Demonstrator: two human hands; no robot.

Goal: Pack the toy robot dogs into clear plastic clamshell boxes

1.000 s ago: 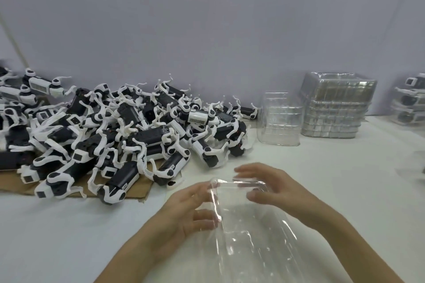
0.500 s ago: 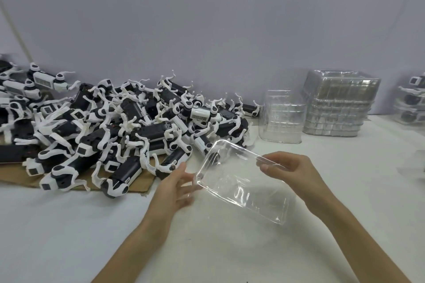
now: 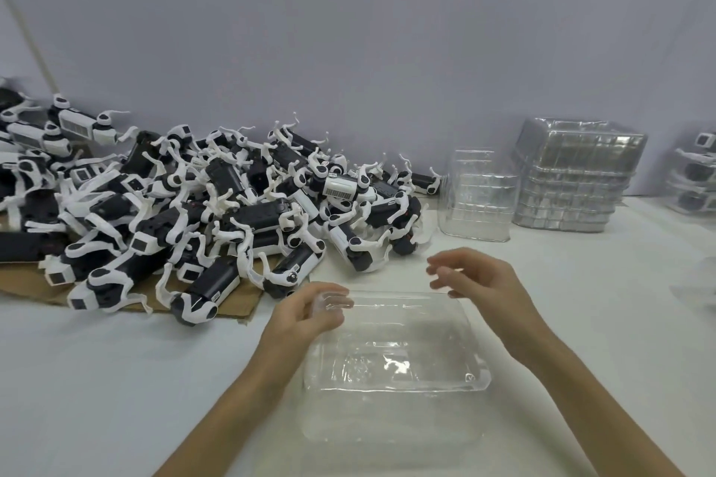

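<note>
Gripped the far left corner of the clear clamshell box [image 3: 395, 364] with the left hand [image 3: 306, 312], fingers curled round the rim. Held the right hand [image 3: 476, 279] just above the far right edge of the box, fingers loosely bent and holding nothing. Had the box lying open and flat on the white counter [image 3: 116, 379], between the two hands.

Saw a big pile of black and white toy robot dogs [image 3: 201, 213] past the left hand and off to its left, heaped on a sheet of brown cardboard [image 3: 236, 302]. Saw the nearest dog [image 3: 288, 275] just beyond the left hand, not touching it. Spotted a short stack of empty clear boxes [image 3: 478, 201] past the right hand, by the wall, and a wider stack [image 3: 573, 178] just to the right of that. Made out packed boxes [image 3: 697, 174] far off to the right of the right hand, at the edge of view.
</note>
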